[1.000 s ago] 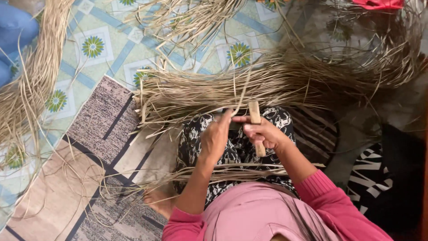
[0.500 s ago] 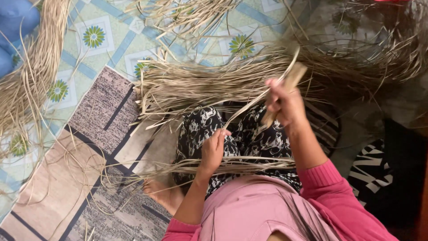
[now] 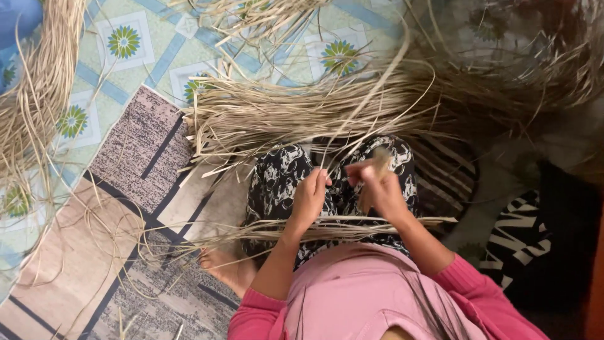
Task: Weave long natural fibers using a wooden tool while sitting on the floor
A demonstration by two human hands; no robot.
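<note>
Over the lap: both hands close together above the black-and-white patterned trousers point(image 3: 283, 182), working one long pale strip of dried leaf point(image 3: 352, 123).
Left hand point(image 3: 309, 198): curled shut around the lower part of the strip, pinching it near the knee.
Right hand point(image 3: 380, 189): clenched on a small pale tool point(image 3: 381, 156), blurred, seemingly a wooden blade; tip touching or just beside the strip.
Strip: running up and away from the hands, over the big bundle of dried leaves point(image 3: 302, 110) lying across the mat point(image 3: 145, 135).
Across the thighs: a thinner sheaf of finished strips point(image 3: 327, 225), just below the wrists.
To do it well, by judgement: keep the strip taut from the left pinch, hold the tool at a steady angle, draw evenly along the length, avoid snagging loose strands nearby.
</note>
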